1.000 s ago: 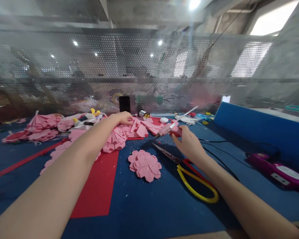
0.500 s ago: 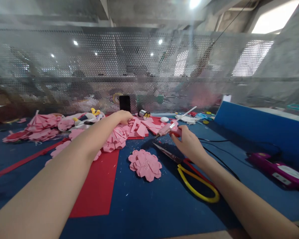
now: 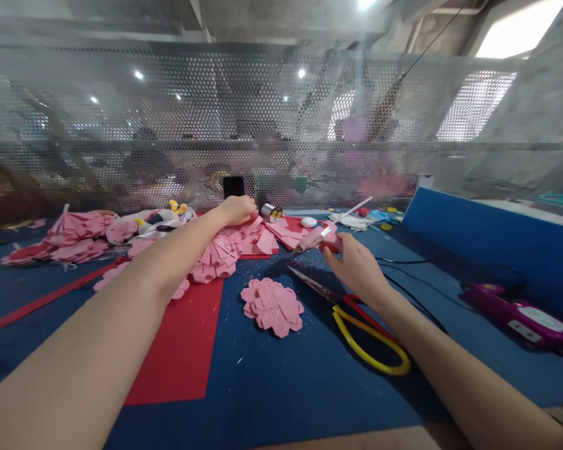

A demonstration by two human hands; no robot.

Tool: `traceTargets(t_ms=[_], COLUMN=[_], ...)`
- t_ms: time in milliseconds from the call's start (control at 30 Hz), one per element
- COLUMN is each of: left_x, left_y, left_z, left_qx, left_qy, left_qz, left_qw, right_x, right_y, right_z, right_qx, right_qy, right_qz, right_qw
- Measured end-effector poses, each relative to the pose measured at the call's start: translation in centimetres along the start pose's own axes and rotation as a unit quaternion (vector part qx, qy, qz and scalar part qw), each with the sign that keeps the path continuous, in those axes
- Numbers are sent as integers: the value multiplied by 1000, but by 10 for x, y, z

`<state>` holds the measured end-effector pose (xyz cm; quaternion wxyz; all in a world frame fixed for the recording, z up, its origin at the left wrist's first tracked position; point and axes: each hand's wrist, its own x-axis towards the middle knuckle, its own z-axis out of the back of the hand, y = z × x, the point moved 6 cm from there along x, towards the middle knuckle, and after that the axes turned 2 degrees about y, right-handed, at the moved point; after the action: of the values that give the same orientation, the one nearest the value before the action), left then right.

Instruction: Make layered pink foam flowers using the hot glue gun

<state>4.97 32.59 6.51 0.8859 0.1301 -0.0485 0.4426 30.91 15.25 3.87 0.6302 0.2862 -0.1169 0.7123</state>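
Note:
My right hand (image 3: 358, 261) is wrapped round a pink hot glue gun (image 3: 323, 235), its nozzle pointing left. Over a heap of cut pink paper pieces (image 3: 265, 242), my left hand (image 3: 239, 210) has its fingers pinched together on a pink paper piece (image 3: 250, 220), partly hidden by the hand. A layered pink paper flower (image 3: 272, 306) lies flat on the blue table between my arms, with shiny glue at its centre. Scissors with yellow and red handles (image 3: 374, 350) rest below the glue gun, blades slightly apart.
A red sheet (image 3: 181, 350) lies under my left forearm. More pink paper flowers (image 3: 77, 234) are heaped at left. Behind stand a wire spool (image 3: 269, 212) and a black phone (image 3: 233, 185). At right are a purple device (image 3: 520, 315), black cables and a blue board (image 3: 488, 240).
My left hand has lifted slightly from the paper heap, with a pink piece at its fingers. My right hand and the glue gun stay almost in place; the view has shifted slightly.

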Motion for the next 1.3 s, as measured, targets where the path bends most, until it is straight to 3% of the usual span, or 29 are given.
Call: traceTargets(t_ms=[133,267,333,400,467,533,600,633,733,833,1000,1300], left_x=[-6,-28,-48,-73,-105,-139,-173,-190,-227,-241,-245,-245], left_y=[21,37,31,12,-19,-56,-92,-104,-126,-136,-139,-146], left_z=[39,84,103,110,106,85,58,46,16,-2,-4,2], left_qx=[-80,-167,-209,-262,-337,-555,-652,-677,-718,-750,-772,-801], left_qy=[-105,-224,-284,-307,-297,-229,-122,-95,-62,-31,-30,-3], left_qz=[137,253,285,287,266,219,222,237,300,331,346,356], left_qw=[982,926,891,869,853,769,715,690,625,572,532,481], right_x=[0,-1,-1,-1,-1,-2,-4,-6,-15,-27,-41,-45], right_y=[2,5,5,5,7,11,17,21,41,65,88,89], right_z=[2,3,5,8,14,22,31,35,40,39,36,47], right_qx=[-16,-30,-34,-26,-9,8,26,36,62,73,52,38], right_qy=[7,9,-5,-27,-54,-88,-118,-127,-128,-112,-101,-159], right_qz=[9,10,0,-6,1,16,37,52,117,193,272,309], right_qw=[1000,999,999,999,998,996,992,990,983,972,955,937])
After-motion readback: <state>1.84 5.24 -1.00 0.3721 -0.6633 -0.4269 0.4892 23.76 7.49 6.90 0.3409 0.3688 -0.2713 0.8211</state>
